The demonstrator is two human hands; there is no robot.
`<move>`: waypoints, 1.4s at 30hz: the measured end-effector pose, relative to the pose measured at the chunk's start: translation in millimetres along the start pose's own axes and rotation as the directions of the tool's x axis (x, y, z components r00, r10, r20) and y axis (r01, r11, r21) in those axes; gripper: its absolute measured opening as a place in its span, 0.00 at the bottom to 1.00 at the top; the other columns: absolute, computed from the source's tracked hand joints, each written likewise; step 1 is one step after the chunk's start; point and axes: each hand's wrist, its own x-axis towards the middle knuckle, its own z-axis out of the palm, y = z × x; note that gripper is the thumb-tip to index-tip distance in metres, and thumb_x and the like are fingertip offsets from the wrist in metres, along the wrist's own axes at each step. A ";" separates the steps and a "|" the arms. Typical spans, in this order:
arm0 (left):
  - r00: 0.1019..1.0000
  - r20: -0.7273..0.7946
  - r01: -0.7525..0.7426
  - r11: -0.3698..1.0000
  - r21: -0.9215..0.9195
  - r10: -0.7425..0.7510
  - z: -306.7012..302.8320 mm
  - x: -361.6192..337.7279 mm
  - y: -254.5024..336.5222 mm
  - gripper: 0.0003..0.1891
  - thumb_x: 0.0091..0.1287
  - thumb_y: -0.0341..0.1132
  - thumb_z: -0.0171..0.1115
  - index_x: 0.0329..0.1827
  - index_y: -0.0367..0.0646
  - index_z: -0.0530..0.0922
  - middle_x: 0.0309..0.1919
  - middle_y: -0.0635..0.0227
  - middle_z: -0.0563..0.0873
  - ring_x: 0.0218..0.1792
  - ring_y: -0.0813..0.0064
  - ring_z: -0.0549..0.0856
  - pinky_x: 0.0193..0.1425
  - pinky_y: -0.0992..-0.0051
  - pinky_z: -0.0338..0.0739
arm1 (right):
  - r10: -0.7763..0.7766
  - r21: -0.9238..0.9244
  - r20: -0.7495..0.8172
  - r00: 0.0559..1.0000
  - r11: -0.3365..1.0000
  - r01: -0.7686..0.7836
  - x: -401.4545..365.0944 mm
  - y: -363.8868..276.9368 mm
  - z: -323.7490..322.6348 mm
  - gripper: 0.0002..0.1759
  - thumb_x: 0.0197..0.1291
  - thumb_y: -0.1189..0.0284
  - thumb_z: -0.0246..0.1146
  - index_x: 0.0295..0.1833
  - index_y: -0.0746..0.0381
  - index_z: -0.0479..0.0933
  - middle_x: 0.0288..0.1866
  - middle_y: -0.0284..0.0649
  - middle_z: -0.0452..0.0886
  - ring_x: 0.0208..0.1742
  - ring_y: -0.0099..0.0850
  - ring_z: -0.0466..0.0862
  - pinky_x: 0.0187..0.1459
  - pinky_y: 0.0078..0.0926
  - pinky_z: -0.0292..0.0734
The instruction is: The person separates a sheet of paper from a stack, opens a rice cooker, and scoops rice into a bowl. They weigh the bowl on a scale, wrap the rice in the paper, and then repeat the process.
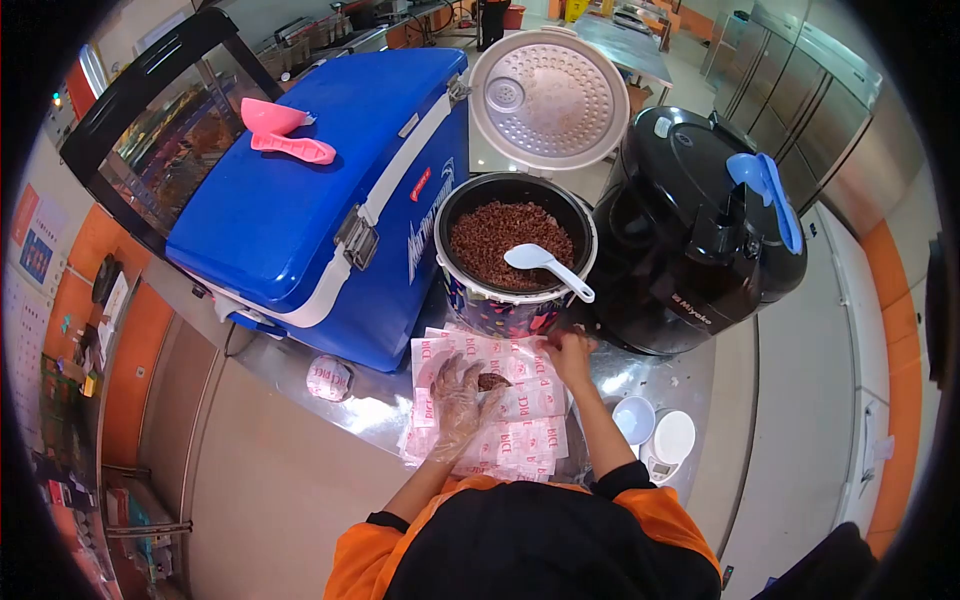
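My left hand (458, 402), in a clear plastic glove, lies with fingers stretched out over a stack of printed wrapping paper (530, 440). Beside its thumb sits a small mound of reddish-brown rice (493, 381), partly covered by the hand. At the upper right corner of the paper, the fingers of my right hand (570, 355) are closed, seemingly pinching the edge of a sheet. Just beyond the stack stands an open rice cooker (517, 310) full of reddish-brown rice (500, 235). A white rice paddle (545, 268) rests on the rice, its handle over the rim.
A blue cooler box (330, 180) with a pink scoop (285, 130) on top stands at left. At right is a black rice cooker (690, 240) bearing a blue scoop (768, 190). A wrapped bundle (328, 379), white bowl (633, 420) and small scale (672, 440) sit nearby.
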 end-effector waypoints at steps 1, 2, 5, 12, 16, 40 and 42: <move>1.000 -0.001 -0.004 1.000 0.002 0.004 -0.4 1.0 0.4 0.30 0.55 0.51 0.68 0.57 0.46 0.74 0.63 0.49 0.68 0.65 0.48 0.65 0.65 0.49 0.58 | -0.138 -0.072 -0.060 0.989 0.988 0.134 -6.2 -5.5 -4.8 0.08 0.47 0.63 0.70 0.31 0.55 0.83 0.29 0.33 0.81 0.47 0.33 0.76 0.51 0.46 0.58; 1.000 0.001 -0.009 1.000 0.004 0.009 -1.1 0.9 1.0 0.30 0.55 0.51 0.68 0.57 0.45 0.74 0.62 0.48 0.68 0.65 0.48 0.65 0.65 0.49 0.58 | -0.275 -0.149 -0.108 0.955 0.955 0.258 -12.4 -10.1 -9.1 0.06 0.49 0.64 0.68 0.32 0.53 0.83 0.29 0.33 0.81 0.46 0.34 0.76 0.51 0.46 0.57; 1.000 -0.014 -0.017 1.000 -0.018 0.017 -3.0 1.9 2.8 0.30 0.54 0.51 0.68 0.57 0.44 0.74 0.62 0.46 0.68 0.64 0.47 0.66 0.64 0.48 0.59 | -0.450 -0.367 -0.061 0.891 0.840 0.399 -25.5 -21.0 -21.4 0.06 0.53 0.68 0.64 0.36 0.51 0.84 0.37 0.30 0.81 0.46 0.31 0.76 0.50 0.46 0.56; 1.000 -0.012 -0.003 1.000 0.008 0.003 0.9 -1.3 0.6 0.32 0.54 0.52 0.68 0.58 0.44 0.73 0.62 0.45 0.68 0.63 0.45 0.67 0.63 0.48 0.59 | -0.527 -0.253 -0.155 0.836 0.839 0.482 -43.5 -41.6 -41.5 0.15 0.53 0.72 0.63 0.48 0.51 0.83 0.46 0.29 0.78 0.46 0.29 0.74 0.49 0.38 0.59; 0.999 -0.021 0.026 0.999 -0.033 -0.026 -2.0 1.2 3.6 0.32 0.54 0.53 0.67 0.59 0.46 0.72 0.64 0.48 0.68 0.65 0.47 0.66 0.64 0.47 0.58 | -0.325 0.301 -0.106 0.940 0.890 0.342 -52.0 -40.2 -44.1 0.11 0.54 0.74 0.65 0.44 0.55 0.85 0.47 0.32 0.77 0.49 0.31 0.72 0.54 0.33 0.60; 0.978 -0.144 -0.127 0.978 0.165 0.151 0.3 1.5 -2.5 0.13 0.58 0.41 0.65 0.45 0.56 0.77 0.47 0.76 0.82 0.57 0.67 0.74 0.59 0.56 0.58 | -0.457 0.115 -0.173 0.873 0.871 0.478 -84.9 -37.3 -58.5 0.06 0.51 0.80 0.65 0.36 0.65 0.76 0.39 0.42 0.83 0.40 0.41 0.83 0.47 0.37 0.74; 0.977 -0.155 -0.120 0.976 0.184 0.149 -1.2 1.8 -0.4 0.13 0.58 0.41 0.66 0.46 0.56 0.77 0.47 0.76 0.82 0.56 0.67 0.75 0.59 0.57 0.59 | -0.537 0.059 -0.180 0.824 0.830 0.554 -84.8 -41.1 -63.6 0.06 0.50 0.80 0.65 0.35 0.63 0.77 0.44 0.43 0.81 0.45 0.43 0.80 0.50 0.42 0.72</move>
